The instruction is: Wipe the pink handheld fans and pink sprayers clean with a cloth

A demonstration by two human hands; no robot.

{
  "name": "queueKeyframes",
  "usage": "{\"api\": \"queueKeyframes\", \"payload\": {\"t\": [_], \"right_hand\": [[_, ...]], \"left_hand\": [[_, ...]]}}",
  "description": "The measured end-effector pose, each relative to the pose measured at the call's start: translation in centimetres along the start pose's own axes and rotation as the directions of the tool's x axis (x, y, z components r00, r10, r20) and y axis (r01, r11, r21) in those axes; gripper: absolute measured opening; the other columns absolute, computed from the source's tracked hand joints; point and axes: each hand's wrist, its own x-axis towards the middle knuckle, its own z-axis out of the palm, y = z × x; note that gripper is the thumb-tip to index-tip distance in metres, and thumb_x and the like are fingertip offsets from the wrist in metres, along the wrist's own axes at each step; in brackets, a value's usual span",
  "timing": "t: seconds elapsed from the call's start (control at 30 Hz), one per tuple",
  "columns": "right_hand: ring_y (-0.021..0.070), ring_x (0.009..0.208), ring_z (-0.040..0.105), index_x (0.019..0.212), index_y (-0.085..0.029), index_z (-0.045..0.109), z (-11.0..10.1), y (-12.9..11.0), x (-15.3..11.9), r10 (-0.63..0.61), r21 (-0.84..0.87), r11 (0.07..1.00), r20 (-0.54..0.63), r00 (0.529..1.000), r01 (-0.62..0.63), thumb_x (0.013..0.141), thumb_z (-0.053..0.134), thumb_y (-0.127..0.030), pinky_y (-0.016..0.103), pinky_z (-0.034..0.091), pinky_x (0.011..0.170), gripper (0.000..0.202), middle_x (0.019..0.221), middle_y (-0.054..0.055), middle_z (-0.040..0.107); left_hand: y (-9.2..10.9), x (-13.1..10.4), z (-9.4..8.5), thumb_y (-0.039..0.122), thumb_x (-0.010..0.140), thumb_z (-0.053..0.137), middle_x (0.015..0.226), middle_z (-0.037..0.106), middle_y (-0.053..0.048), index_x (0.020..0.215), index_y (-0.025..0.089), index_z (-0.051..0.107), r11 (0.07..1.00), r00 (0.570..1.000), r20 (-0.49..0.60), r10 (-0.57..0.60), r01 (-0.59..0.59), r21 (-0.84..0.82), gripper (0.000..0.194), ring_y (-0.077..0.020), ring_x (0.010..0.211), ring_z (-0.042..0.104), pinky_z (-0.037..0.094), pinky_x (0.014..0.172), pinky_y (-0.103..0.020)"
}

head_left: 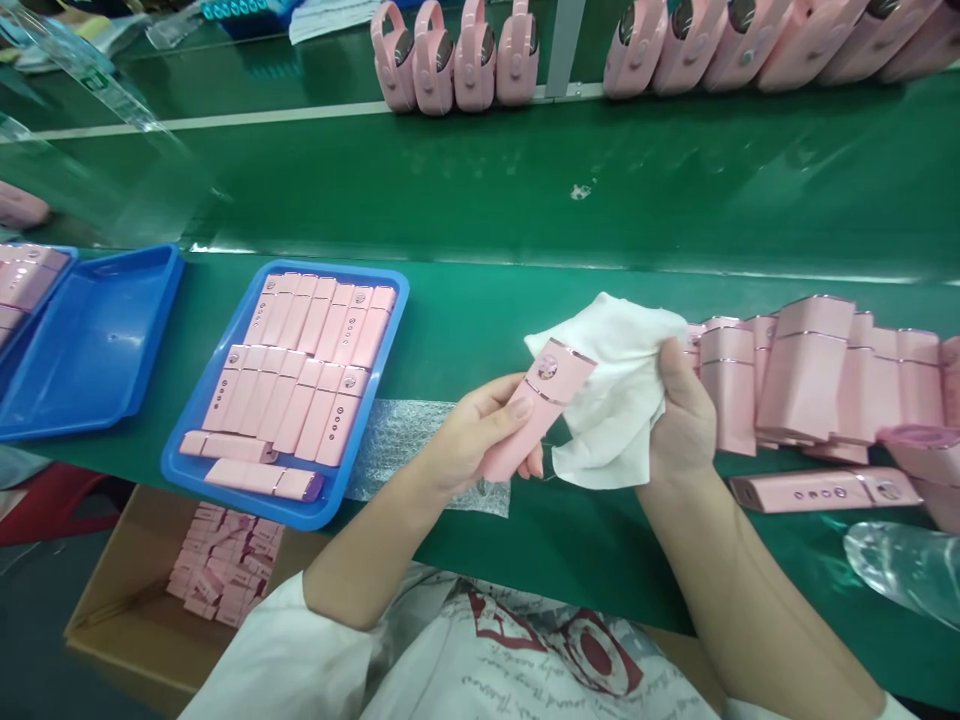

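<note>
My left hand [487,425] is closed around the lower part of a pink rectangular device [546,395], which has a shiny band and a small round emblem near its top. The device tilts up to the right. A white cloth [611,385] hangs from my right hand [681,425], its thumb pressed on the cloth's right edge. The cloth lies behind and beside the device's upper end; whether they touch I cannot tell. Under my left forearm is a translucent sheet of foam wrap [409,440] on the green bench.
Left of my hands, a blue tray [403,300] holds rows of pink devices. Another blue tray [112,340] stands farther left. Pink devices [806,370] cluster at right, near a clear plastic piece [907,565]. A cardboard box [112,640] sits below; pink handled units [474,60] line the shelf.
</note>
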Motion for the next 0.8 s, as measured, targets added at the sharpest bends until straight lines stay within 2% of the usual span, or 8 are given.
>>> {"api": "queueKeyframes", "payload": {"t": [0.1, 0.17, 0.23, 0.3, 0.4, 0.47, 0.6, 0.8], "right_hand": [[0.0230, 0.116, 0.061, 0.089, -0.018, 0.069, -0.4, -0.3, 1.0, -0.095, 0.044, 0.994, -0.147, 0.985, 0.102, 0.096, 0.034, -0.037, 0.045, 0.046, 0.106, 0.040, 0.095, 0.009, 0.073], [0.0219, 0.112, 0.063, 0.084, -0.017, 0.068, -0.6, -0.6, 1.6, -0.137, 0.061, 0.986, -0.230, 0.963, 0.155, 0.096, 0.034, -0.034, 0.043, 0.047, 0.105, 0.040, 0.089, 0.008, 0.073], [0.0208, 0.109, 0.065, 0.080, -0.017, 0.067, -0.7, -0.8, 1.8, -0.158, 0.065, 0.982, -0.248, 0.956, 0.179, 0.097, 0.035, -0.032, 0.042, 0.047, 0.104, 0.040, 0.083, 0.007, 0.073], [0.0199, 0.105, 0.066, 0.078, -0.017, 0.066, -0.9, -1.0, 1.9, -0.177, 0.066, 0.979, -0.222, 0.959, 0.195, 0.097, 0.034, -0.031, 0.042, 0.048, 0.103, 0.040, 0.079, 0.005, 0.072], [0.0173, 0.098, 0.068, 0.079, -0.017, 0.066, -1.1, -1.4, 1.7, -0.220, 0.070, 0.969, -0.185, 0.958, 0.236, 0.098, 0.034, -0.029, 0.040, 0.049, 0.102, 0.038, 0.078, 0.004, 0.072], [0.0163, 0.095, 0.068, 0.082, -0.016, 0.066, -1.0, -1.8, 1.4, -0.231, 0.072, 0.966, -0.195, 0.953, 0.248, 0.098, 0.033, -0.028, 0.038, 0.049, 0.102, 0.039, 0.079, 0.004, 0.071], [0.0199, 0.105, 0.065, 0.085, -0.016, 0.066, -0.7, -2.7, 1.0, -0.167, 0.027, 0.984, -0.172, 0.971, 0.174, 0.099, 0.026, -0.033, 0.043, 0.048, 0.103, 0.045, 0.090, 0.006, 0.071], [0.0173, 0.128, 0.052, 0.077, -0.018, 0.064, -0.8, -2.6, 1.4, -0.172, 0.061, 0.978, -0.295, 0.940, 0.198, 0.100, 0.027, -0.025, 0.043, 0.044, 0.109, 0.044, 0.088, 0.003, 0.070]], "left_hand": [[0.8, -0.1, -1.1, 0.040, 0.077, 0.069, 0.091, 0.066, -0.006, 0.126, 0.018, 0.049, 0.936, 0.973, -0.204, 0.112, -0.034, 0.351, 0.057, -0.0120, 0.062, 0.062, 0.049, 0.052, -0.023], [1.9, -0.5, -1.5, 0.033, 0.077, 0.069, 0.106, 0.064, -0.008, 0.122, 0.019, 0.053, 0.777, 0.909, -0.324, 0.263, 0.000, 0.630, 0.050, -0.0153, 0.079, 0.065, 0.051, 0.063, -0.025], [3.5, -0.8, -1.2, 0.031, 0.078, 0.066, 0.107, 0.066, -0.007, 0.111, 0.020, 0.061, 0.513, 0.857, -0.341, 0.385, 0.108, 0.851, 0.035, -0.0186, 0.089, 0.064, 0.048, 0.068, -0.026], [5.1, -0.8, -0.2, 0.031, 0.081, 0.062, 0.097, 0.068, -0.007, 0.100, 0.019, 0.066, 0.171, 0.859, -0.307, 0.409, 0.258, 0.951, 0.022, -0.0207, 0.086, 0.063, 0.044, 0.067, -0.028], [7.0, 0.7, 1.4, 0.025, 0.080, 0.061, 0.077, 0.065, -0.009, 0.080, 0.015, 0.068, -0.301, 0.904, -0.317, 0.287, 0.399, 0.866, 0.012, -0.0237, 0.074, 0.063, 0.039, 0.063, -0.030], [7.4, 2.2, 2.0, 0.019, 0.077, 0.061, 0.068, 0.062, -0.010, 0.072, 0.013, 0.066, -0.496, 0.924, -0.342, 0.172, 0.381, 0.780, 0.010, -0.0260, 0.070, 0.064, 0.038, 0.060, -0.030], [7.0, 4.8, 2.7, 0.015, 0.075, 0.060, 0.063, 0.059, -0.010, 0.069, 0.012, 0.065, -0.670, 0.937, -0.342, 0.069, 0.298, 0.680, 0.009, -0.0266, 0.066, 0.064, 0.038, 0.058, -0.030], [6.5, 5.7, 4.0, 0.018, 0.082, 0.056, 0.065, 0.061, -0.011, 0.068, 0.012, 0.066, -0.695, 0.937, -0.350, 0.023, 0.266, 0.668, 0.019, -0.0260, 0.072, 0.064, 0.042, 0.065, -0.034]]}}
